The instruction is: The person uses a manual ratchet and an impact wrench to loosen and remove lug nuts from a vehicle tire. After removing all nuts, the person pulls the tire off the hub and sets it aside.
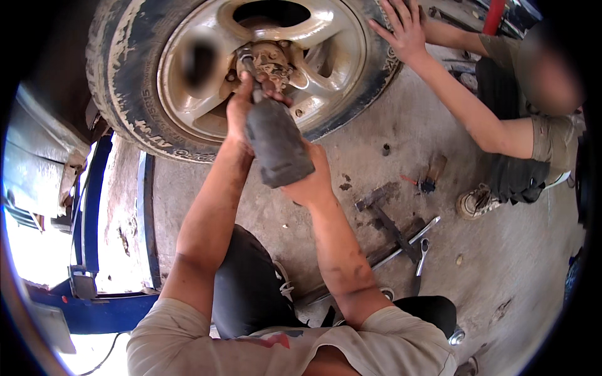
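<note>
A large muddy wheel with a silver alloy rim [316, 30] and a black tire [128, 88] fills the upper part of the view. A dark grey impact wrench [279, 144] points up at its hub, and the socket [246, 55] at its front end is at a lug nut position. My left hand [238, 116] is closed around the front of the impact wrench. Behind the body, my right hand [315, 178] grips its rear; the tool hides part of those fingers. A co-worker's hand [406, 34] lies flat against the tire's right side.
On the concrete floor to the right lie a hammer [398, 233], a long metal bar [420, 233] and a ratchet [423, 254]. A small dark socket [386, 150] stands nearer the tire. Blue metal framework [94, 315] is at left. The co-worker's shoe [476, 202] is at right.
</note>
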Available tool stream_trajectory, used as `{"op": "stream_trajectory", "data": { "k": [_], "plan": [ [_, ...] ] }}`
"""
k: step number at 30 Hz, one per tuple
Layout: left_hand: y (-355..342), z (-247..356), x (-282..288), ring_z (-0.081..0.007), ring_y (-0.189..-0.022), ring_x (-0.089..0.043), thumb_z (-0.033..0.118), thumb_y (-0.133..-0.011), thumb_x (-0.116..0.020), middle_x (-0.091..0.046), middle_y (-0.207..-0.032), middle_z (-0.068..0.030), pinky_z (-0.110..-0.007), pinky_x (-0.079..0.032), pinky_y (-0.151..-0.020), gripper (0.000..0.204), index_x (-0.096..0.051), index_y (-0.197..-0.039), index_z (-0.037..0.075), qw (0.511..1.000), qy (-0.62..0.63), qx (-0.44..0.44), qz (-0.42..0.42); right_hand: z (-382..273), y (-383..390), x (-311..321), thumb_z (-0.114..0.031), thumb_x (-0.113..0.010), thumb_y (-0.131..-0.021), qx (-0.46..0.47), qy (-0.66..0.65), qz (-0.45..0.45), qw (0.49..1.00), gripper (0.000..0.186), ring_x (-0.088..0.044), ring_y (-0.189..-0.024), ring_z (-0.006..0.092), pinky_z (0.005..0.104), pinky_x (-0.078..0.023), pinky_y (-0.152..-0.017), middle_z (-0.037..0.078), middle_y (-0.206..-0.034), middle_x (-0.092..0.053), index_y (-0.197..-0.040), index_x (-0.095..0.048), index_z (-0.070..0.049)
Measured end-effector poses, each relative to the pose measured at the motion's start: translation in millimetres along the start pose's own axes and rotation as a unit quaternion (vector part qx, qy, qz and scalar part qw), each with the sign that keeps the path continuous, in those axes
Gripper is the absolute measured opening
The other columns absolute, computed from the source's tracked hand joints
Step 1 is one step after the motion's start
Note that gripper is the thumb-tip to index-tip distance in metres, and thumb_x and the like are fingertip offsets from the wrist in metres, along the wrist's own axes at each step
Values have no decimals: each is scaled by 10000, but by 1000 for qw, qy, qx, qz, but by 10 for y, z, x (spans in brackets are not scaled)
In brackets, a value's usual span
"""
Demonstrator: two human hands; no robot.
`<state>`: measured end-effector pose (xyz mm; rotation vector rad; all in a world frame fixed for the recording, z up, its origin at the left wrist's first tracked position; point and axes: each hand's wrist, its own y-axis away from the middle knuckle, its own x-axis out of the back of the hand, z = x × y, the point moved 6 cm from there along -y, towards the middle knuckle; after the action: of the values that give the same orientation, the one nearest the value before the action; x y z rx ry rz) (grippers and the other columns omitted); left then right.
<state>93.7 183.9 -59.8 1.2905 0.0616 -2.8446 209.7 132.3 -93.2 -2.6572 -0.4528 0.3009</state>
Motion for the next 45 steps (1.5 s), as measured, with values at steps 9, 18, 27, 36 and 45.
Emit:
{"op": "stream_trajectory", "data": {
  "k": [9,18,27,36,45],
  "plan": [
    [197,-77,-153,-288,-732,-596,429,-961,-344,-516,-692,-75,-425,-517,-706,374,-453,-864,84,999,17,14,33,-222,198,99,-167,-747,-687,-17,13,-37,999,293,-643,-773,205,327,-482,-723,73,-824,-674,-915,-635,-21],
    [609,-482,-370,-299,-913,-596,419,-974,-282,-610,-984,-155,-441,-473,-831,424,-478,-1076,57,996,-71,13,51,-285,459,778,-193,-812,-635,125,86,-59,987,514,-589,-919,192,324,-455,-823,109,-1008,-628,-1062,-580,-25],
    [794,-638,-76,-329,-937,-621,503,-942,-261,-565,-1120,-215,-457,-501,-814,593,-384,-1231,1,932,-339,61,-111,334,690,1147,-163,-840,-614,-23,-177,-91,980,590,-573,-816,151,312,-483,-717,58,-928,-627,-1124,-569,-41],
    [556,147,97,-179,-380,-440,346,-947,-354,-428,-540,-68,-289,-395,-351,417,-512,-987,-39,772,-597,-206,77,787,874,1494,59,-796,-583,-156,-319,-52,933,504,-630,-687,159,293,-494,-567,86,-825,-638,-1041,-595,-9],
    [4,297,-54,-211,-705,-558,249,-922,-443,-582,-1012,-174,-309,-457,-609,454,-415,-1293,-12,376,-874,-289,102,869,965,1798,-100,-841,-583,156,-146,30,976,601,-626,-894,194,329,-511,-729,67,-969,-655,-1126,-585,-59]
  ]
}}
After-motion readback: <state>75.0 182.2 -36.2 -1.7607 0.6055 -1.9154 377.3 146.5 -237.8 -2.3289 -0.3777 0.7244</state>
